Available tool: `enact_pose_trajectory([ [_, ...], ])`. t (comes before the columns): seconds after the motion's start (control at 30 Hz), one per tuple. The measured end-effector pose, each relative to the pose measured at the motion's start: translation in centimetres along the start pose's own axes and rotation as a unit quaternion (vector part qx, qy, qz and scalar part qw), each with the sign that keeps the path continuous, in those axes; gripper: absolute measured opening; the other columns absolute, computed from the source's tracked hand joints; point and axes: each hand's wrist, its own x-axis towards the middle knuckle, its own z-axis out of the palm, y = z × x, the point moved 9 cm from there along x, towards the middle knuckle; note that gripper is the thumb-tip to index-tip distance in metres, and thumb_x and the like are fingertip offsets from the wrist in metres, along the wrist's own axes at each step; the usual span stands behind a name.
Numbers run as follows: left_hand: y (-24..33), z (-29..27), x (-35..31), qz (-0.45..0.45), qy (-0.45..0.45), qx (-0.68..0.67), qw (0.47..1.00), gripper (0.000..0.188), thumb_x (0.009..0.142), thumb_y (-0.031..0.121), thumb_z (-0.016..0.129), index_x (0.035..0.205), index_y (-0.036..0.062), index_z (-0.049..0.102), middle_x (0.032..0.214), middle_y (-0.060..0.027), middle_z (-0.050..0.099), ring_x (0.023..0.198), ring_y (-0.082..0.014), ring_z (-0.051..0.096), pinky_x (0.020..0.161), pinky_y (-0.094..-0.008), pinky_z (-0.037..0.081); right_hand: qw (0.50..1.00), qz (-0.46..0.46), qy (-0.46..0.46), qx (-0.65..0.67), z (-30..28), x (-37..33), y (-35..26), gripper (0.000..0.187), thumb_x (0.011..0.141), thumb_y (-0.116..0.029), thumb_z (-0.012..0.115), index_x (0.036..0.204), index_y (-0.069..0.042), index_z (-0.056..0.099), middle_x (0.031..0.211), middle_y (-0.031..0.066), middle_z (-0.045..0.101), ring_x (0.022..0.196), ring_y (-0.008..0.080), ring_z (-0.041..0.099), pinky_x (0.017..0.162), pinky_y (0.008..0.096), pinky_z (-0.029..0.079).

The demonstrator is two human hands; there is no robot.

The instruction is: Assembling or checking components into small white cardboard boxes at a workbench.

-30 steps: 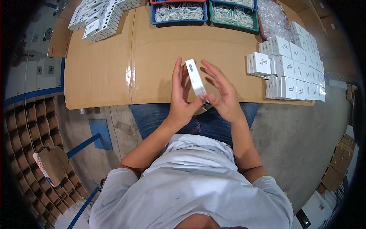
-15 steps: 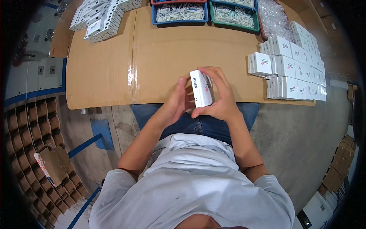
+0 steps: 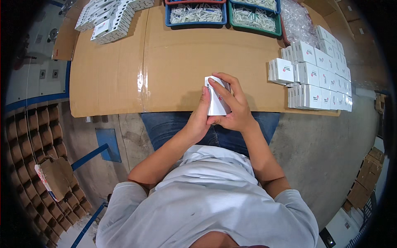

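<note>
A small white box (image 3: 216,106) stands roughly upright between my hands, just above the table's near edge. My left hand (image 3: 197,120) presses its thumb along the box's left side; its other fingers are hidden behind the box. From the right, my right hand (image 3: 236,108) grips the same box, fingers over its top and front and thumb at its bottom edge. Part of the box's printed face is covered by these fingers.
The table has a cardboard cover (image 3: 173,66). White boxes are stacked at right (image 3: 320,78) and far left (image 3: 113,27). At the back are a blue tray (image 3: 166,20) and a green tray (image 3: 256,32) of small white pieces, beside clear plastic bags (image 3: 298,20).
My left hand has closed in on the box from the left, its thumb now against it. My right fingers have moved from the box's edge onto its front.
</note>
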Motion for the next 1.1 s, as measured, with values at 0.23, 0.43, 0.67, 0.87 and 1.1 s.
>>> enact_pose_trajectory([
  [0.23,-1.3,-0.8,0.6,0.046,-0.001,-0.006,0.999,0.064,0.109,0.058,0.032,0.149,0.0101,0.044,0.137,-0.0095,0.059,0.126,-0.0207,0.059,0.105,-0.0357,0.049,1.0,-0.017,0.024,0.003,-0.2,-0.7,0.2,0.085,0.082,-0.06,0.075,0.137,0.003,0.06,0.137,0.0258,0.054,0.12,0.0392,0.059,0.098,0.046,0.052],
  [0.43,-0.8,-0.2,0.2,0.037,0.037,-0.042,0.998,0.065,0.109,0.058,0.026,0.155,0.013,0.038,0.14,-0.0111,0.06,0.127,-0.0221,0.06,0.109,-0.0412,0.047,0.99,0.061,0.068,0.111,-1.8,-1.1,2.1,0.082,0.097,-0.061,0.057,0.142,0.007,0.052,0.139,0.0242,0.054,0.125,0.0352,0.058,0.102,0.0444,0.049],
  [0.67,-0.3,-4.3,2.6,0.039,0.051,-0.048,0.997,0.061,0.109,0.053,0.03,0.145,0.008,0.049,0.126,-0.0172,0.068,0.109,-0.0248,0.07,0.096,-0.0397,0.054,0.935,0.175,0.172,0.256,-3.7,-1.7,6.7,0.066,0.101,-0.043,0.063,0.147,0.0,0.043,0.145,0.0168,0.052,0.136,0.0283,0.051,0.115,0.0439,0.039],
  [0.87,-0.3,-14.8,7.8,0.128,0.194,0.164,0.959,0.042,0.106,0.035,0.056,0.132,0.0023,0.058,0.097,-0.0071,0.072,0.088,-0.017,0.07,0.076,-0.0307,0.056,0.941,0.304,0.054,0.14,-3.1,-5.0,13.9,0.061,0.084,-0.016,0.085,0.132,-0.007,0.05,0.151,0.0161,0.05,0.134,0.0259,0.052,0.112,0.0418,0.043],
  [1.1,4.2,-13.3,6.5,0.227,0.293,0.459,0.808,0.068,0.09,0.035,0.078,0.139,-0.0039,0.052,0.104,-0.0165,0.07,0.094,-0.0256,0.067,0.085,-0.0369,0.053,0.959,0.272,-0.055,-0.051,-4.9,-4.4,15.6,0.055,0.083,-0.015,0.084,0.13,-0.005,0.057,0.154,0.0233,0.046,0.145,0.0366,0.043,0.117,0.0416,0.037],
])
